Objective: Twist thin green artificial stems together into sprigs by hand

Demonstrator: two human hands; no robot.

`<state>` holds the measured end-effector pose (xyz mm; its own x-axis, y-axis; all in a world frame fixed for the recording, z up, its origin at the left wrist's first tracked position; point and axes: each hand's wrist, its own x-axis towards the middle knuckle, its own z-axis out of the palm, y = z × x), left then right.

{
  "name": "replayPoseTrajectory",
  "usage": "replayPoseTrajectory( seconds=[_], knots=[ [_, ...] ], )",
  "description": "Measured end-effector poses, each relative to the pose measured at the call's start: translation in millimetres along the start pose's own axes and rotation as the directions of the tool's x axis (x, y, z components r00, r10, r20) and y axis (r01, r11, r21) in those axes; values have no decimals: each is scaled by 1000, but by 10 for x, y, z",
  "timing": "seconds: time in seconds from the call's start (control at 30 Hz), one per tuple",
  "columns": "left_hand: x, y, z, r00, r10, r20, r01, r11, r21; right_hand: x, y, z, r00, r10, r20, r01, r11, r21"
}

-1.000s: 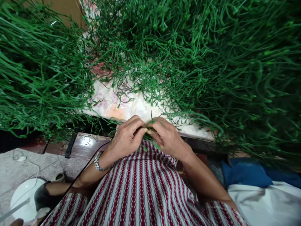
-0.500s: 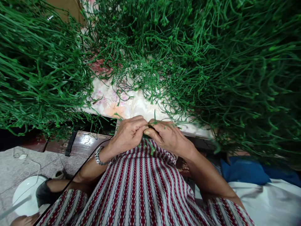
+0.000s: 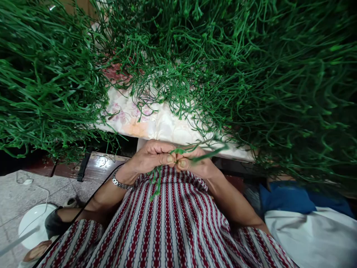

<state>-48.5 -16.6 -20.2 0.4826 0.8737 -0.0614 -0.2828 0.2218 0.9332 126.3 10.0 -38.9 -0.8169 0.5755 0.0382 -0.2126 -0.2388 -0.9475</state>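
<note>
At the centre of the frame, just below the middle, the left hand [image 3: 152, 158] and the right hand [image 3: 195, 163] met thumb to thumb, both curled nearly closed around a small bunch of green stems [image 3: 178, 151]. One end of the bunch hung down from the left hand over the striped garment [image 3: 173, 223] in the lower middle; the other end stuck out to the right past the right hand, blurred. A metal watch [image 3: 120, 182] sat on the left wrist.

Above the hands, a pale floral cloth [image 3: 145, 124] covered the tabletop [image 3: 240, 153], whose near edge lay just beyond the knuckles. A large heap of green stems [image 3: 251, 74] filled the upper right and upper middle of the frame, spilling over the cloth to the tabletop's edge close beside the right hand. A second heap [image 3: 47, 82] crowded the upper left. At the lower left lay a white bowl [image 3: 33, 225] on a tiled floor [image 3: 13, 193], with a thin black cable [image 3: 92, 203] running across. A blue cushion [image 3: 290, 201] and a white sheet [image 3: 315, 234] occupied the lower right.
</note>
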Motion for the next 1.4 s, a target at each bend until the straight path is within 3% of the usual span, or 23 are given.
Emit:
replayPoseTrajectory(
  seconds=[0.2,0.3,0.37,0.5,0.63,0.7,0.83,0.97,1.2,1.3,1.4],
  knots=[
    [-41,-12,31,998,-70,-8,69,993,-100,-15,20,16,999,-41,29,41,999,26],
    [-95,-16,6,999,-47,-15,43,980,-195,-78,-80,-25,984,-109,-142,129,981,142],
    [-106,-2,-3,993,12,-121,-36,979,-199,-122,-174,-59,952,-162,-259,193,977,96],
    [-23,-2,24,947,96,-306,-110,994,-29,-120,-289,-61,970,-89,-226,23,961,-277],
    [82,-106,45,897,199,-394,-159,978,132,-29,-230,-39,920,-9,-392,-104,958,-267],
    [100,-151,53,880,234,-415,-151,963,222,13,-184,-42,910,21,-414,-143,954,-265],
    [97,-146,108,868,338,-365,-167,889,425,67,-130,-42,924,46,-380,-142,963,-230],
    [95,-106,169,821,474,-317,-227,782,581,43,-104,-30,925,136,-354,-174,982,-78],
    [65,-89,163,779,598,-188,-350,663,662,-68,-78,-66,936,287,-205,-223,932,285],
    [69,-104,163,771,626,-115,-408,624,666,-61,-114,-32,926,299,-232,-241,939,247],
    [90,-145,162,774,622,-117,-411,635,654,-59,-133,-23,930,272,-249,-238,958,159]
  ],
)
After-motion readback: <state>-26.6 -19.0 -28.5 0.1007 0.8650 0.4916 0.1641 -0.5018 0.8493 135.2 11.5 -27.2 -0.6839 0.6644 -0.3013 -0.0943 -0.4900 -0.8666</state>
